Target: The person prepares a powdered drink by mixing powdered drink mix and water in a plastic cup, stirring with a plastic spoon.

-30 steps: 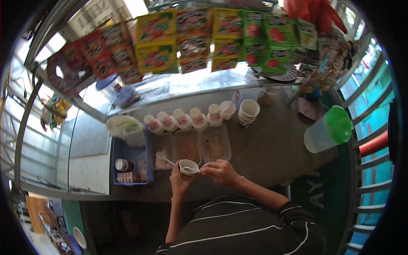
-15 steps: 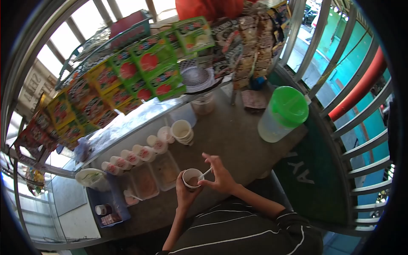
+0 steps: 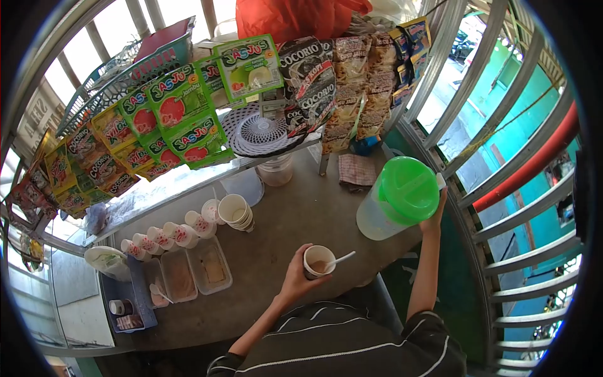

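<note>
My left hand (image 3: 295, 278) is wrapped round a small paper cup (image 3: 309, 271). Brown contents show at the bottom of the cup, and a white plastic spoon (image 3: 341, 258) leans out over its rim to the right. At the table's right end stands a clear plastic pitcher (image 3: 372, 217) with a green lid (image 3: 409, 190) and some cloudy-looking space inside. My right hand (image 3: 434, 217) is closed round the handle side of this pitcher, its fingers partly hidden. The pitcher looks upright on the table.
Left of the cup are stacked paper cups (image 3: 235, 212), a row of printed cups (image 3: 182, 234) and open tubs of powder (image 3: 179, 276). A checked cloth (image 3: 357, 171) lies behind the pitcher. Drink sachets (image 3: 188, 135) hang along the shelf; metal bars (image 3: 483, 144) line the right.
My right hand has left the spoon in the cup and moved right to the pitcher's handle. My left hand keeps the cup. The camera view has shifted.
</note>
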A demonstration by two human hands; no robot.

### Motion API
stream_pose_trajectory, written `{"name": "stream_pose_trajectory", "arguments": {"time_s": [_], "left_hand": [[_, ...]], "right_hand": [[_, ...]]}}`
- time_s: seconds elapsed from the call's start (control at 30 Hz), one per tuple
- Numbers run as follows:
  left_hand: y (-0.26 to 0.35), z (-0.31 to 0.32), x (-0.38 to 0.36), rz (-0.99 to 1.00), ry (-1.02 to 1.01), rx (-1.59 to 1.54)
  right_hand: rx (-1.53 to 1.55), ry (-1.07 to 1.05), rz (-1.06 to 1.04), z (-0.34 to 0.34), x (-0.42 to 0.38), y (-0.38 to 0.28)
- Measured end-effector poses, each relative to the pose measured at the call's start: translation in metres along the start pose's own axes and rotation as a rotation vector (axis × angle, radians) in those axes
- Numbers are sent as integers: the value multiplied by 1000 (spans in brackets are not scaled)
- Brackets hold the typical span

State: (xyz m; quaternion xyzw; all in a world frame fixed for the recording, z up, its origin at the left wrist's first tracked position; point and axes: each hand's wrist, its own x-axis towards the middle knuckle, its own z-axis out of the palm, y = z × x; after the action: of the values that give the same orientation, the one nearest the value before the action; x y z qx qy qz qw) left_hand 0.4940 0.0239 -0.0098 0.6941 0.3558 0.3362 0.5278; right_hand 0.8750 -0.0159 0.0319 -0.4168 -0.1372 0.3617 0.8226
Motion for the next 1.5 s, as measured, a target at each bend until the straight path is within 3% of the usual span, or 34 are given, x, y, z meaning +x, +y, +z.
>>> {"name": "stream_pose_trajectory", "arguments": {"time_s": [0.03, 0.1, 0.2, 0.43, 0.8, 1.5], "left_hand": [[3, 1, 3, 7, -66, 26], [5, 2, 8, 39, -126, 43], [2, 1, 15, 15, -182, -11], [7, -2, 33, 33, -254, -44], [13, -11, 32, 67, -260, -53], [5, -11, 23, 6, -235, -46]], "right_hand": [[-3, -9, 9, 12, 9, -11], [-93, -455, 86, 30, 24, -23], [-150, -532, 122, 25, 37, -25], [-171, -449, 78, 47, 10, -16], [-439, -698, 168, 113, -24, -3], [-556, -801, 229, 110, -21, 4]]}}
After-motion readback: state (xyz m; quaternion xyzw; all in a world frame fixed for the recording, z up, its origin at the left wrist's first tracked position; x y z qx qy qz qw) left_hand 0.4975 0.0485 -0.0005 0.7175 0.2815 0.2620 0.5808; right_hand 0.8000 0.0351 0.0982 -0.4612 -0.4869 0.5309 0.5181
